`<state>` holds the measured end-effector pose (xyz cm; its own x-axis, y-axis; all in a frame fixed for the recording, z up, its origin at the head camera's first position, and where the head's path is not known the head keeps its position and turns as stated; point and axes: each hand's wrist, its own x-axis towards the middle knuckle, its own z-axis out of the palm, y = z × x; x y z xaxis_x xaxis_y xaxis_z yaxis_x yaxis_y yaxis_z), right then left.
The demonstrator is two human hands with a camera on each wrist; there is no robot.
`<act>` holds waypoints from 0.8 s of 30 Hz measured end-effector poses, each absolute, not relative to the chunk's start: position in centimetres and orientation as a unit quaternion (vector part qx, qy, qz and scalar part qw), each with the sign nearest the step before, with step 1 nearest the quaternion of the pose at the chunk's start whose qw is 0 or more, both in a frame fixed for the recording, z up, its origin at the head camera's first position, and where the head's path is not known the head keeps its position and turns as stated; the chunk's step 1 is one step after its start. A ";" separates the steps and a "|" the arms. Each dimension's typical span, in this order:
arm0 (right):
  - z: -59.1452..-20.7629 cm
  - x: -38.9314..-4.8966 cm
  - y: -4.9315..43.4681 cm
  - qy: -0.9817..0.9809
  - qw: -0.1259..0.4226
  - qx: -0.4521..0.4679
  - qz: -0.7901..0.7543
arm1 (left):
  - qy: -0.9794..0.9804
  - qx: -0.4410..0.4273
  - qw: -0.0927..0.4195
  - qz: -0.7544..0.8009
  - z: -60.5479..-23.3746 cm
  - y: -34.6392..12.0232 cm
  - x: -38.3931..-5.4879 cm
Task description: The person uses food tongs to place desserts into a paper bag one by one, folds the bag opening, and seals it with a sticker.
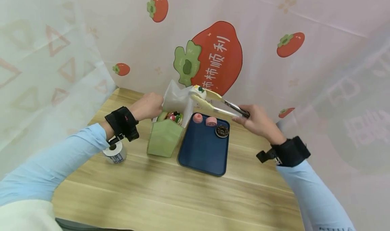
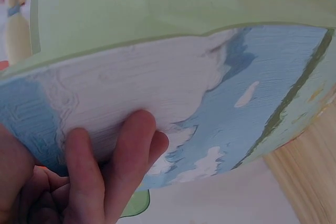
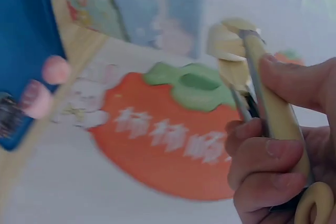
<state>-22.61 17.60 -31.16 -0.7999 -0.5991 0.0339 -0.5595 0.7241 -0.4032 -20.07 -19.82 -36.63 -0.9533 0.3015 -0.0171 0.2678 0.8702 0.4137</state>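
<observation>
My left hand (image 1: 148, 106) grips the upper left edge of a green paper bag (image 1: 164, 138) that stands upright and open on the table. In the left wrist view, its fingers (image 2: 131, 150) lie against the bag's blue-and-white painted side. Inside the bag's mouth, pastries with colourful fruit toppings (image 1: 175, 117) show. My right hand (image 1: 254, 119) holds metal tongs with cream-coloured tips (image 1: 233, 106). Between those tips is a small white cake (image 1: 198, 92) with green and yellow decoration, raised beside the bag's tall back flap. The right wrist view shows fingers curled round the tongs' handle (image 3: 275, 108).
Right of the bag lies a dark blue tray (image 1: 202, 153). Along its far end sit a round pink sweet (image 1: 197, 118), a pink roll (image 1: 211, 121) and a chocolate doughnut (image 1: 222, 131). A label roll (image 1: 115, 153) stands below the left wrist. Behind hangs a printed curtain (image 1: 262, 14).
</observation>
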 end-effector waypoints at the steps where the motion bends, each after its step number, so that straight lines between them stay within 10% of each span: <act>1: -30.3 -22.8 16.8 0.928 0.048 -0.323 -0.181 | 0.966 0.150 0.039 0.208 -36.6 -19.7 -20.1; 10: -26.5 -24.2 7.4 0.928 0.033 -0.366 0.067 | 0.968 0.139 0.054 0.204 -36.4 -19.3 -20.2; 24: -30.8 -25.3 -2.7 0.826 -0.041 -0.507 0.244 | 0.966 0.135 0.067 0.211 -36.3 -19.2 -19.9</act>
<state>-25.29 -2.74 -30.76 -0.4821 -0.8576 -0.1791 -0.8171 0.3664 0.4450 -19.93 -19.16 -36.33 -0.9546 0.2889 -0.0723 0.2326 0.8749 0.4247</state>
